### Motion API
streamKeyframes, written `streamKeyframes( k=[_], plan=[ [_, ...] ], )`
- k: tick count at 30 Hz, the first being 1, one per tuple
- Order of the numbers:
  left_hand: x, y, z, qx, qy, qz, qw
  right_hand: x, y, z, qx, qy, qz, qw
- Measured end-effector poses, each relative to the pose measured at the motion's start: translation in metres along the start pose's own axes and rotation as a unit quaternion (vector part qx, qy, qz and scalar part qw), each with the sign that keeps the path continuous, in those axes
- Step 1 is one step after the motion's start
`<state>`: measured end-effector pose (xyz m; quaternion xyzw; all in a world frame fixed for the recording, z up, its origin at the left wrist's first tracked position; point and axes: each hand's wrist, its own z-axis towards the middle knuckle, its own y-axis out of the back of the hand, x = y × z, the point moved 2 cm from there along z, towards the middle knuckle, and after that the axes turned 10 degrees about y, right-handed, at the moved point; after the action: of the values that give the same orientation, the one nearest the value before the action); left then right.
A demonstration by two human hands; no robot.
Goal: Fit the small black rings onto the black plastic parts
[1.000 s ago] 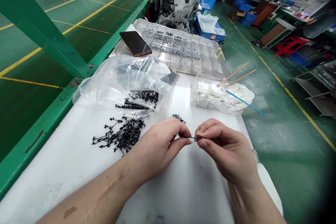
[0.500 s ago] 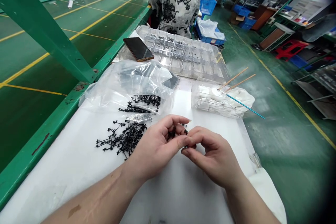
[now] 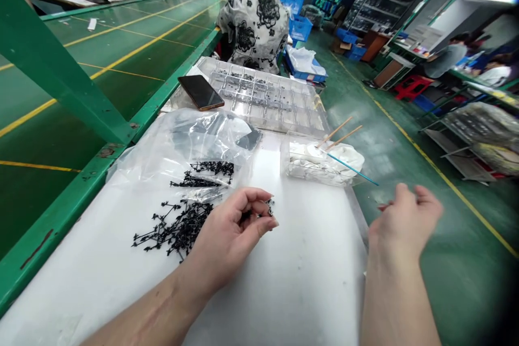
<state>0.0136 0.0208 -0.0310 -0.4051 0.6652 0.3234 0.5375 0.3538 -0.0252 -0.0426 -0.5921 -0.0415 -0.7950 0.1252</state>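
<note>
Black plastic sprues lie in a tangled heap on a white work table, with more resting over a clear plastic bag. Just right of the heap, the left hand pinches tiny black parts between thumb and fingertips, near a clear box of white cloth, while the empty right hand hangs open past the table edge above the green floor.
</note>
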Motion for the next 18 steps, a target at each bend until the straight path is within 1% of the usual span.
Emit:
streamKeyframes(
  k=[3, 4, 6, 11, 18],
  plan=[
    [0.002, 0.000, 0.000, 0.007, 0.000, 0.013, 1.000, -0.013, -0.004, 0.003, 0.039, -0.105, 0.037, 0.993],
    [0.003, 0.000, 0.000, 0.010, 0.000, 0.016, 1.000, -0.015, -0.006, 0.001, 0.053, -0.132, 0.050, 0.989],
    [0.003, -0.001, 0.001, 0.014, 0.000, 0.018, 1.000, -0.017, -0.009, -0.003, 0.064, -0.160, 0.075, 0.982],
    [0.001, -0.002, 0.001, 0.018, 0.002, 0.012, 1.000, -0.014, -0.010, -0.006, 0.079, -0.176, 0.119, 0.974],
    [-0.004, -0.003, 0.001, 0.025, 0.005, 0.007, 1.000, -0.008, -0.011, -0.008, 0.070, -0.136, 0.150, 0.977]
  ],
)
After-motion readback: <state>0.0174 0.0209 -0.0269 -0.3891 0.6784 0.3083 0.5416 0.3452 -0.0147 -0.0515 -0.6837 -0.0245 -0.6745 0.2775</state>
